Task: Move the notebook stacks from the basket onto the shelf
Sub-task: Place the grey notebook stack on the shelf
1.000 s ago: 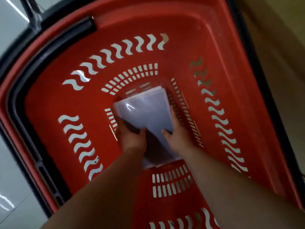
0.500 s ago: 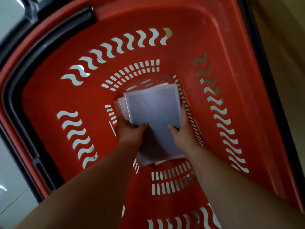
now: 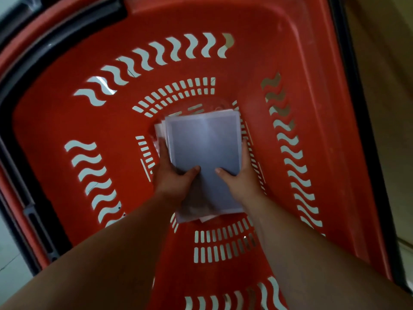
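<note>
Red basket [image 3: 301, 108] holds notebook stack [image 3: 203, 148], seemingly plastic-wrapped. Left hand [image 3: 172, 177] and right hand [image 3: 240, 177] grip its sides, thumbs on top.

I see the basket [image 3: 279, 63] in strong red-orange all over. Its walls carry rows of S-shaped wavy slots that read white: one row arcs from 10 to 1 o'clock, one runs down at 3, one at 8, and a few sit at 6. The slots near 2 o'clock show tan instead. Short straight slots form curved double bands at 12 and 6 around the middle. The handle [image 3: 53, 41] at 10 o'clock is black. At centre, the notebook stack [image 3: 203, 148] has a plain pale grey-lilac cover with a soft sheen, and white edges show beneath. The floor [image 3: 9, 265] at 8 o'clock is pale grey; a surface [image 3: 384, 108] at 3 is dull tan.
</note>
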`<act>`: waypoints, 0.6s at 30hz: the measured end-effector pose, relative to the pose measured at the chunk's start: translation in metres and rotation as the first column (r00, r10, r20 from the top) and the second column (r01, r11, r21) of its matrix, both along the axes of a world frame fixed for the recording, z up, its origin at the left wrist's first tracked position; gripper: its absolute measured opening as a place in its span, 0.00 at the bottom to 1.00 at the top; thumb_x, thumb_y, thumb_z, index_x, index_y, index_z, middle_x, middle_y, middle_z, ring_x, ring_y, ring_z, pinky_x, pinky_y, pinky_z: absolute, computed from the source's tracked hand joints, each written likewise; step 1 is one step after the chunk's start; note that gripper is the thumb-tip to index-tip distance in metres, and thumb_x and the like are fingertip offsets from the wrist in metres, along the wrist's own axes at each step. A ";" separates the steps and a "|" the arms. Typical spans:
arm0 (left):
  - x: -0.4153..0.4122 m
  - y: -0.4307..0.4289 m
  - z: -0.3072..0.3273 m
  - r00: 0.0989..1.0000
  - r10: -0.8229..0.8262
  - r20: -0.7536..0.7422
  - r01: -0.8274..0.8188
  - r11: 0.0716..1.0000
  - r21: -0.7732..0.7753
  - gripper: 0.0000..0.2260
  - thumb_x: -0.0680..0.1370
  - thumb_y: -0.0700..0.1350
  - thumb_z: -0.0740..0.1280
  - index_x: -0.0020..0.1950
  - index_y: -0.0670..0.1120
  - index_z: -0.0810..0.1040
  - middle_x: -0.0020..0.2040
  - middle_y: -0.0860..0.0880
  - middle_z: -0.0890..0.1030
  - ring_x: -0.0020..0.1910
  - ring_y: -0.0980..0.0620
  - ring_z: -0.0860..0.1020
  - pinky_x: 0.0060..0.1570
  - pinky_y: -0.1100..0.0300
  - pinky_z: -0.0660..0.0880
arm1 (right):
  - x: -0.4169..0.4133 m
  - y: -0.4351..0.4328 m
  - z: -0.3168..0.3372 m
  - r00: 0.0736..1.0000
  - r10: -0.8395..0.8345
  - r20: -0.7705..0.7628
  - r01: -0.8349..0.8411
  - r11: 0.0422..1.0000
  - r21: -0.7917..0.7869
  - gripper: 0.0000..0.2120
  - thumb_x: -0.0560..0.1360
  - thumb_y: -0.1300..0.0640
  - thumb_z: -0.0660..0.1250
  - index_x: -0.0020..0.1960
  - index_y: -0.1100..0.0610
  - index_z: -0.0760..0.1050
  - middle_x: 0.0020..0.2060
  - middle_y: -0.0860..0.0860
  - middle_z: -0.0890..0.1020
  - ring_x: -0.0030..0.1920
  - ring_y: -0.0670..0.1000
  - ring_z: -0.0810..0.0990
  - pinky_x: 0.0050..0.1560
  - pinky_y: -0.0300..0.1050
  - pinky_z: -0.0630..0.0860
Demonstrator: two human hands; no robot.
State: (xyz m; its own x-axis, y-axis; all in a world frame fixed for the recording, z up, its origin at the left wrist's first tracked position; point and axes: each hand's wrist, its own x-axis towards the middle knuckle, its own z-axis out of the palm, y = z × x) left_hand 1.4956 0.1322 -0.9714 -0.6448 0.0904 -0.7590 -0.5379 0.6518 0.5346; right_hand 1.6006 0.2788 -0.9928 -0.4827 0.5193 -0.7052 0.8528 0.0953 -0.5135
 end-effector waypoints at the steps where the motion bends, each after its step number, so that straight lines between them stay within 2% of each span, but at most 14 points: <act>1: 0.000 -0.001 0.001 1.000 0.007 0.009 -0.008 1.000 0.009 0.52 0.72 0.49 0.79 0.79 0.70 0.43 0.77 0.49 0.68 0.72 0.43 0.71 0.66 0.38 0.74 | -0.001 0.000 -0.001 1.000 -0.024 0.012 0.024 0.999 -0.022 0.54 0.68 0.36 0.75 0.81 0.31 0.41 0.83 0.47 0.57 0.83 0.57 0.56 0.80 0.67 0.58; 4: -0.001 -0.001 0.004 0.999 0.022 0.049 -0.025 0.998 0.061 0.50 0.74 0.49 0.77 0.78 0.73 0.43 0.77 0.50 0.67 0.69 0.46 0.72 0.66 0.37 0.74 | -0.002 0.000 -0.001 0.997 -0.072 0.016 0.073 0.995 -0.064 0.54 0.62 0.31 0.69 0.79 0.27 0.42 0.82 0.46 0.60 0.82 0.57 0.59 0.78 0.68 0.62; 9: -0.002 0.002 0.019 0.998 0.031 0.048 -0.035 0.994 0.105 0.47 0.77 0.45 0.74 0.79 0.70 0.43 0.79 0.49 0.65 0.71 0.46 0.70 0.68 0.42 0.73 | -0.002 -0.002 0.002 0.992 -0.127 -0.003 0.126 0.985 -0.117 0.55 0.60 0.29 0.71 0.79 0.25 0.43 0.82 0.45 0.61 0.81 0.56 0.61 0.77 0.68 0.64; 14: -0.011 0.004 0.047 0.999 -0.024 0.022 0.021 0.990 0.140 0.45 0.80 0.45 0.71 0.80 0.70 0.42 0.79 0.52 0.64 0.73 0.46 0.69 0.69 0.37 0.72 | -0.009 0.001 0.025 0.989 -0.146 -0.027 0.137 0.969 -0.203 0.52 0.67 0.39 0.77 0.81 0.32 0.49 0.79 0.47 0.66 0.79 0.54 0.65 0.76 0.65 0.66; 18: -0.021 0.001 0.075 0.995 -0.053 0.081 0.040 0.987 0.156 0.40 0.82 0.45 0.68 0.78 0.73 0.45 0.80 0.51 0.62 0.73 0.45 0.70 0.67 0.38 0.74 | -0.008 0.002 0.043 0.985 -0.172 -0.012 0.164 0.958 -0.234 0.54 0.59 0.29 0.74 0.79 0.27 0.50 0.78 0.46 0.68 0.78 0.55 0.67 0.75 0.65 0.69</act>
